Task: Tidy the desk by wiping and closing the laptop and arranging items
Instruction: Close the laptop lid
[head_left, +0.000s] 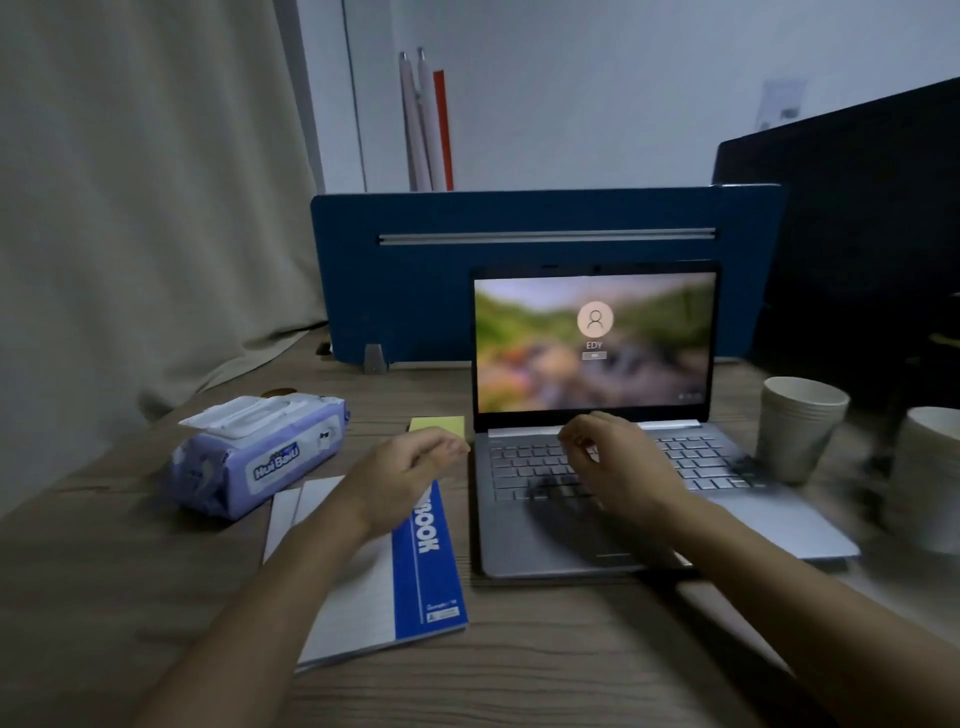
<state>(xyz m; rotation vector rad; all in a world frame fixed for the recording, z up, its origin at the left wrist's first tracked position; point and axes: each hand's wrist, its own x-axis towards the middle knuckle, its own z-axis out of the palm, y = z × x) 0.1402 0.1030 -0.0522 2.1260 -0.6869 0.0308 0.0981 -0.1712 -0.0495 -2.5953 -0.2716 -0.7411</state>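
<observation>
Laptop (613, 415) open at 1 o'clock on desk (519, 665), screen lit. Right hand (618, 467) over keyboard, left hand (410, 467) above notebook (415, 571); both loosely curled, empty. Wet-wipe pack (260, 452) at 10 o'clock

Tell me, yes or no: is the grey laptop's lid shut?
No, the grey laptop stands open, its screen lit with a login page.

Laptop (597, 499): grey body, black bezel, screen w/ blurred green/orange/grey scene & pale pink user icon. Notebook (415, 566): blue spine strip w/ white lettering, rest white/pale grey. Sticky pad (441, 423): yellow. Wipes pack (260, 457): lavender, white lid, blue-white logo. Divider (415, 291): dark blue w/ silver rail. Cups (795, 426): off-white. Desk (156, 597): brown woodgrain. Curtain (145, 182): beige.
</observation>
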